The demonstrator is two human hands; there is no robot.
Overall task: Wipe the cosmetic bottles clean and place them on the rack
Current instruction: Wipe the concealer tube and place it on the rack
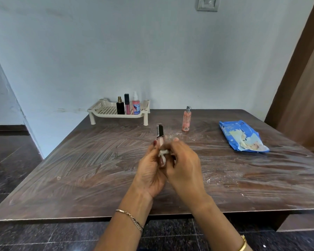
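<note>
Gripping a black-capped lip gloss tube (159, 132) upright above the streaked brown table (80, 169), the left hand (150, 167) curls round its lower half while the right hand (185, 165) pinches a crumpled white wipe (162, 153) against it, though blur makes the exact finger placement hard to read. Farther back, a tall pink spray bottle (186, 119) stands alone on the tabletop, well apart from a blue wipes pack (243, 136) lying to its right. At the far edge by the wall, a cream rack (105, 111) holds three items upright: a black perfume bottle (120, 106), a slim pink gloss (127, 104) and a white-capped pink bottle (136, 105).
</note>
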